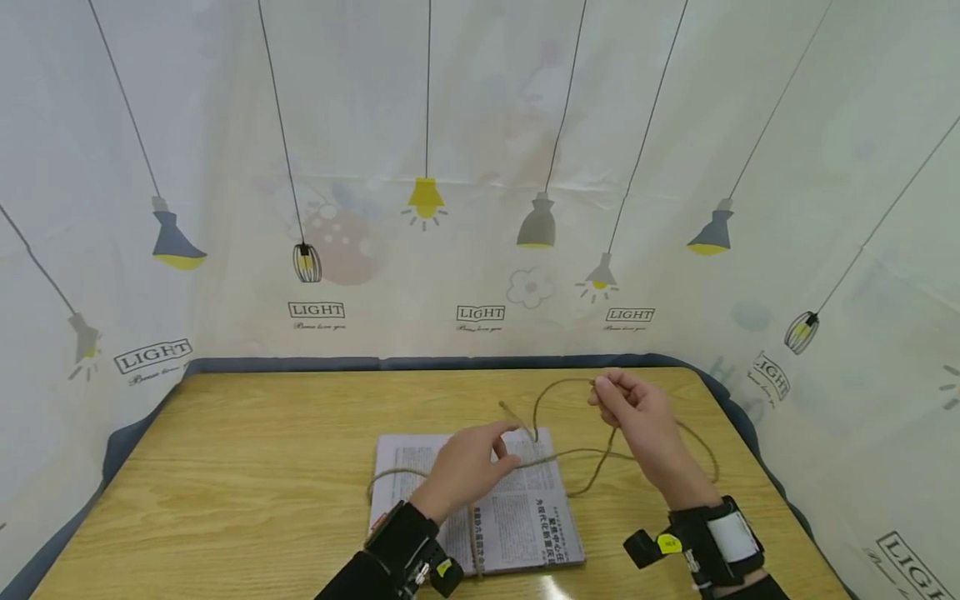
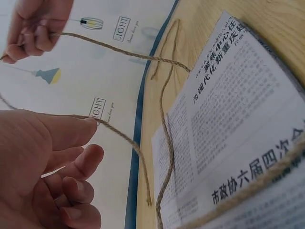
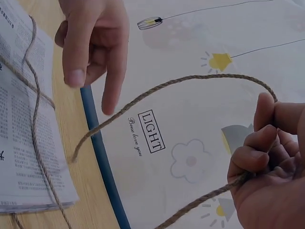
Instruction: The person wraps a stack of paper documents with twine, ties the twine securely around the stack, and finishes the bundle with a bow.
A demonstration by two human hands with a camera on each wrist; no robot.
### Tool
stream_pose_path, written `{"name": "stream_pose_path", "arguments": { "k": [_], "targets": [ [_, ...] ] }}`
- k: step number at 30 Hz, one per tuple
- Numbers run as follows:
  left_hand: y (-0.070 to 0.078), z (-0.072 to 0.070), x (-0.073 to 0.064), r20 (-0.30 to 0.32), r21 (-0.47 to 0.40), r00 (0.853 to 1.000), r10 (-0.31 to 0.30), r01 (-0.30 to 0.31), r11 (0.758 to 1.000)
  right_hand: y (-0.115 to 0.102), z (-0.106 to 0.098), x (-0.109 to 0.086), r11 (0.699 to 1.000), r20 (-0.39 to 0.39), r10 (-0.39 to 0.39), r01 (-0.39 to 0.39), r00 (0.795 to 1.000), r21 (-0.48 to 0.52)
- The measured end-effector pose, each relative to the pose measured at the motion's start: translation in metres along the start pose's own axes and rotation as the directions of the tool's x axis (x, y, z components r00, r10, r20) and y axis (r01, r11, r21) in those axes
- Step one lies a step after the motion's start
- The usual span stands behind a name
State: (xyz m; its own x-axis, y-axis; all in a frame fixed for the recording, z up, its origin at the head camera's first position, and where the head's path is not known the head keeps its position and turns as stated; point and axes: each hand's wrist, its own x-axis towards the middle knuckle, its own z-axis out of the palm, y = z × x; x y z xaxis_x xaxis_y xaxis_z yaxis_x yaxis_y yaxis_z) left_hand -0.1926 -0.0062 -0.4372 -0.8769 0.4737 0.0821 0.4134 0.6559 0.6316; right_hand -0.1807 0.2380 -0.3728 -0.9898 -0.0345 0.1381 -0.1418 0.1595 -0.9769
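In the head view, one flat stack of white printed newspaper lies on the yellow wood-grain worktop, brown twisted-fibre twine crossing it. Of two hands, the left hand hovers above it, fingers loosely spread; the right hand pinches twine beyond its right edge. In the left wrist view, one strand passes the left thumb; contact is unclear. In the right wrist view, two lengths leave the curled right fingers.
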Motion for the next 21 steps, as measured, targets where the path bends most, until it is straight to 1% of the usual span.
{"name": "stream_pose_path", "arguments": {
  "k": [4, 7, 9, 11, 13, 15, 18, 21],
  "targets": [
    [0.003, 0.005, 0.008, 0.044, 0.02, 0.999, 0.017, -0.018, 1.0, -0.005, 0.004, -0.002, 0.997, 0.03, -0.056, 0.054, 0.998, 0.052],
    [0.003, 0.009, 0.012, 0.08, 0.039, 0.996, 0.041, -0.044, 0.998, -0.008, 0.006, -0.002, 0.993, 0.047, -0.085, 0.081, 0.995, 0.087],
    [0.001, 0.011, 0.012, 0.07, 0.061, 0.996, 0.053, -0.058, 0.996, -0.008, 0.006, -0.002, 0.99, 0.048, -0.1, 0.094, 0.994, 0.104],
    [-0.003, 0.011, 0.011, 0.026, 0.089, 0.998, 0.062, -0.064, 0.994, -0.009, 0.006, -0.002, 0.988, 0.043, -0.108, 0.102, 0.993, 0.116],
    [-0.008, 0.009, 0.008, -0.034, 0.11, 0.997, 0.069, -0.065, 0.992, -0.008, 0.005, -0.001, 0.986, 0.029, -0.108, 0.104, 0.994, 0.127],
    [-0.014, 0.006, 0.007, -0.088, 0.131, 0.994, 0.061, -0.049, 0.99, -0.006, 0.002, -0.001, 0.988, 0.009, -0.098, 0.096, 0.995, 0.124],
    [-0.023, -0.005, 0.004, -0.153, 0.178, 0.986, 0.067, -0.039, 0.983, -0.001, -0.003, 0.001, 0.992, -0.022, -0.07, 0.072, 0.997, 0.103],
    [-0.031, -0.02, 0.0, -0.212, 0.251, 0.975, 0.073, -0.018, 0.968, 0.006, -0.009, 0.003, 0.996, -0.044, -0.037, 0.04, 0.998, 0.078]
  ]
}}
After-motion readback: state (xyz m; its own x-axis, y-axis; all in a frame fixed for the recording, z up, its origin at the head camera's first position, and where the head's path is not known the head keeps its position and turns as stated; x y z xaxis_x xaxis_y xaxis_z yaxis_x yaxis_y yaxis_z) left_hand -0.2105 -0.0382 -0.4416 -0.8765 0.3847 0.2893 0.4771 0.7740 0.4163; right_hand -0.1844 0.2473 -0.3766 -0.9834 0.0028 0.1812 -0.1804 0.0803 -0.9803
